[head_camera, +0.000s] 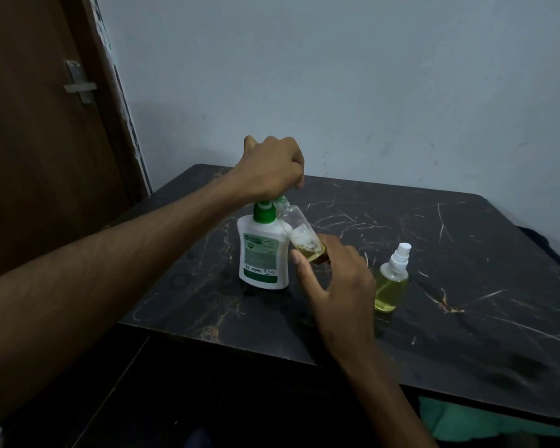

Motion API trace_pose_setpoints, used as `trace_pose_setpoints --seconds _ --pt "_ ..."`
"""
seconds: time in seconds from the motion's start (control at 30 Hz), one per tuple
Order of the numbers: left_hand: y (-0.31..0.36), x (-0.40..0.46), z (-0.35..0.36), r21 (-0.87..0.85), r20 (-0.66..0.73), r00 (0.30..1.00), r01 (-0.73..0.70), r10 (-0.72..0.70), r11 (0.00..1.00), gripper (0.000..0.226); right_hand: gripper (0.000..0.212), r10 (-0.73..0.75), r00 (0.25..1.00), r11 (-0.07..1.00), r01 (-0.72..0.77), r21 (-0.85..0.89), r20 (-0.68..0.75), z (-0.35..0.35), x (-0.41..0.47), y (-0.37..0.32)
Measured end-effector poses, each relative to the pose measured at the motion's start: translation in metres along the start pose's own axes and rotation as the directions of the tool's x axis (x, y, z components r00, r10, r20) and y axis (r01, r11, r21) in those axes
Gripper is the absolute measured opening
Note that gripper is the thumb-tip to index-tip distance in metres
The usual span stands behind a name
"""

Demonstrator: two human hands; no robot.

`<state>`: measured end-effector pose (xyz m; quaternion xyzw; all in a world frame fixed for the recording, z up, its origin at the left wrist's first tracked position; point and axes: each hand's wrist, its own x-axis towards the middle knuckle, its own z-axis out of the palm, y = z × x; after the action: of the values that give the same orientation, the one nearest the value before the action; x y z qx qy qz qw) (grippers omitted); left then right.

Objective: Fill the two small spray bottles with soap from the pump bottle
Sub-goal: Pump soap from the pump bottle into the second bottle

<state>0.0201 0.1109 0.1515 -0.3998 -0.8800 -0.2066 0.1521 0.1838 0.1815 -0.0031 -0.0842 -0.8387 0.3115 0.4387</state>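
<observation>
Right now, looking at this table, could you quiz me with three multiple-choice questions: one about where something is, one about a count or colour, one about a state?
1. Where does the capped spray bottle stand?
A. On the table, to the right of the right hand
B. Behind the pump bottle
C. On the floor

2. What colour is the pump bottle's collar?
A. Red
B. Green
C. Black

3. How is the open spray bottle held?
A. Upright on the table
C. Lying flat
B. Tilted, its mouth at the pump spout

Answers:
1 A: it stands on the dark table, apart from the right hand.
2 B: the pump bottle is white with a green collar under the left hand.
3 B: the right hand grips its base, slanted, with yellowish soap pooled at the bottom.
</observation>
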Motion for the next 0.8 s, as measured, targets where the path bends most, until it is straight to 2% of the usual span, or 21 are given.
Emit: trace_pose_setpoints --seconds 0.8 --pt "0.0050 0.0029 -0.0058 0.050 0.020 1.000 -0.016 0.015 0.999 0.022 0.038 0.011 1.000 1.000 -0.011 -0.003 0.013 -0.0004 -0.0001 0.0016"
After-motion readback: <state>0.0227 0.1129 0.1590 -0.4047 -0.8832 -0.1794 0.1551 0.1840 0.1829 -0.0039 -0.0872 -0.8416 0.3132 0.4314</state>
